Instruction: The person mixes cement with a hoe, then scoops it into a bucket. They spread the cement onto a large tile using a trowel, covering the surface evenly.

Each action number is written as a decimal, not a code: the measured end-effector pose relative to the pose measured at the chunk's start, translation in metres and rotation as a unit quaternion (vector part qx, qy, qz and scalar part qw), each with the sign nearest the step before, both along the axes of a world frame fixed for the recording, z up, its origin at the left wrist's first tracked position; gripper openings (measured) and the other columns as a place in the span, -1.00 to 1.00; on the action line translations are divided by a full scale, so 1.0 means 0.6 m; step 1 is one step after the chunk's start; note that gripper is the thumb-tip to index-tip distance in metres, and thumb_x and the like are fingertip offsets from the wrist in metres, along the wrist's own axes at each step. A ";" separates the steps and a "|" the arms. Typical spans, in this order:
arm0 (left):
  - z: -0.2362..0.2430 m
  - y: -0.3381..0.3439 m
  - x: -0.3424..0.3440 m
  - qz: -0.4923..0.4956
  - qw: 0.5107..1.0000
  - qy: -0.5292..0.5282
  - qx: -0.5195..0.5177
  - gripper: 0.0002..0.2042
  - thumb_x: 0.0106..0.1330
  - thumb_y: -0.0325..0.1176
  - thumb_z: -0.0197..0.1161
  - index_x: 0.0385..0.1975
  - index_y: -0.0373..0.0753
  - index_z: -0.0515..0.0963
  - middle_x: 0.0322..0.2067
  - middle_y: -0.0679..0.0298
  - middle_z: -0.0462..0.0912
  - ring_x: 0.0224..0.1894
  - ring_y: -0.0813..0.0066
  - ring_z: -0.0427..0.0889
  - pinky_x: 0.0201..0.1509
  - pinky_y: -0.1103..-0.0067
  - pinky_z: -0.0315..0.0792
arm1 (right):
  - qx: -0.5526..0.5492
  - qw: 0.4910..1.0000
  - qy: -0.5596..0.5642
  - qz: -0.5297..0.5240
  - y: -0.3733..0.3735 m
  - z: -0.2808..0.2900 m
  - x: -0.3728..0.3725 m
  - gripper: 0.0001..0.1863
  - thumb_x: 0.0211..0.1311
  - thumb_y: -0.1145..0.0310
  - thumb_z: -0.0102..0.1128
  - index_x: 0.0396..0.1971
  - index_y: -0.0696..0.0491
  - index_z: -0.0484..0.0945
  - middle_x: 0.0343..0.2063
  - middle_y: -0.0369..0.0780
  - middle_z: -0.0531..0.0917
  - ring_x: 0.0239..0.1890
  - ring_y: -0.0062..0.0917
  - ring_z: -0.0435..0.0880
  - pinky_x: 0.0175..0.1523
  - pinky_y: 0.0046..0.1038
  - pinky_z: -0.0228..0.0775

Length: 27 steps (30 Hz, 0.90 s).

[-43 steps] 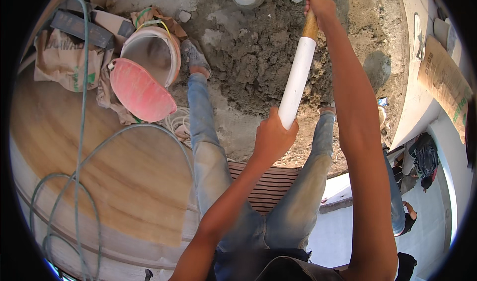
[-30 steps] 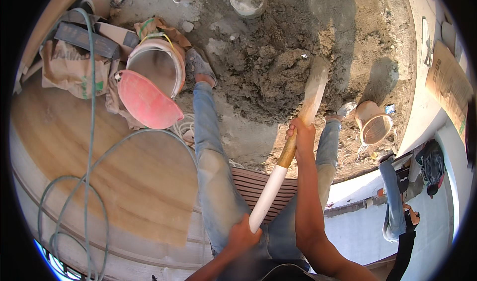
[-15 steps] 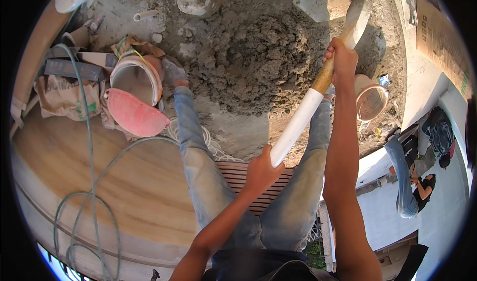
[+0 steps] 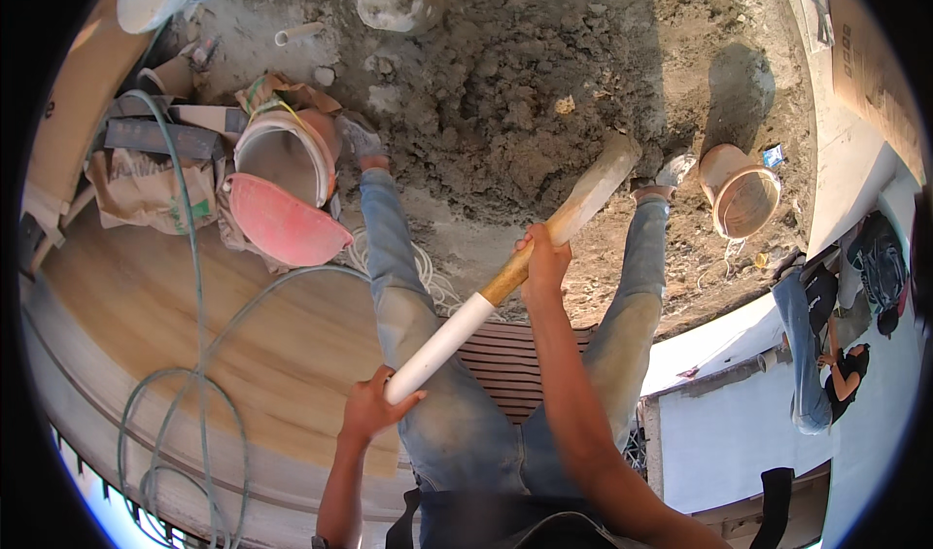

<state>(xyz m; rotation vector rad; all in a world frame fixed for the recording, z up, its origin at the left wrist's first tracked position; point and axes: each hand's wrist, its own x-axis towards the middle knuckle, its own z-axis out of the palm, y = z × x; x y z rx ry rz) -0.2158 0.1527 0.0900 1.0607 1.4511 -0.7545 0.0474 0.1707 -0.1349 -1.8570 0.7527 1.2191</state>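
My left hand (image 4: 374,405) is wrapped round the white lower end of a long shovel (image 4: 439,347). Farther up, my right hand (image 4: 546,262) grips the bare wooden part of its handle. The far end, caked in grey, slants up to the right and reaches the edge of a heap of wet grey mortar (image 4: 501,112); the blade's outline is hard to make out there. My feet stand apart on either side, in front of the heap.
A mortar-smeared bucket (image 4: 282,155) with a pink hard hat-like bowl (image 4: 287,221) stands left, beside paper bags (image 4: 155,191) and a green hose (image 4: 194,287). An orange bucket (image 4: 743,204) is near my right foot. Another person (image 4: 846,379) appears far right.
The shovel has swung from the far right back toward me and to the left. Both hands have moved left and nearer with it, still gripping the handle.
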 end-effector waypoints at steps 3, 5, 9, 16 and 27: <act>-0.107 -0.012 -0.079 0.009 0.996 -0.066 0.065 -0.57 0.05 0.01 0.59 -0.40 -0.25 0.62 -0.52 0.01 0.71 -0.44 0.05 0.75 -0.36 0.28 0.60 | 0.032 0.998 -0.027 -0.056 0.045 0.050 0.020 -0.90 0.21 0.58 0.14 -0.39 0.10 0.40 -0.55 -0.26 0.43 -0.57 -0.55 0.47 -0.39 -0.39 0.45; -0.168 -0.004 -0.043 -0.010 0.986 -0.116 0.118 -0.62 0.03 -0.03 0.58 -0.41 -0.20 0.64 -0.51 0.08 0.72 -0.45 0.09 0.75 -0.37 0.28 0.59 | 0.117 0.987 -0.097 -0.057 0.054 0.063 0.074 -0.85 0.19 0.57 0.16 -0.30 0.18 0.37 -0.55 -0.22 0.43 -0.60 -0.49 0.48 -0.45 -0.36 0.47; -0.233 0.035 0.218 0.001 0.965 -0.209 0.158 -0.58 0.14 -0.01 0.52 -0.28 -0.25 0.61 -0.46 0.04 0.71 -0.41 0.07 0.74 -0.32 0.30 0.57 | 0.157 0.963 -0.220 -0.008 0.158 0.103 0.323 -0.87 0.17 0.51 0.19 -0.46 0.18 0.41 -0.55 -0.26 0.44 -0.58 -0.58 0.46 -0.46 -0.45 0.43; -0.197 -0.015 0.348 0.081 0.989 -0.120 0.035 -0.49 0.29 0.05 0.39 -0.14 -0.35 0.51 -0.48 -0.10 0.68 -0.40 -0.04 0.74 -0.33 0.23 0.54 | 0.055 0.977 -0.169 0.118 0.138 -0.098 0.402 -0.88 0.14 0.49 0.22 -0.46 0.19 0.45 -0.60 -0.25 0.50 -0.64 -0.58 0.50 -0.52 -0.48 0.42; -0.051 -0.029 -0.048 0.053 0.997 -0.018 0.057 -0.66 0.45 -0.09 0.23 -0.37 -0.29 0.59 -0.62 0.04 0.60 -0.56 0.04 0.67 -0.45 0.32 0.49 | -0.016 0.998 0.015 -0.052 -0.027 -0.040 -0.011 -0.85 0.22 0.51 0.22 -0.32 0.10 0.40 -0.51 -0.26 0.50 -0.57 -0.54 0.52 -0.43 -0.42 0.50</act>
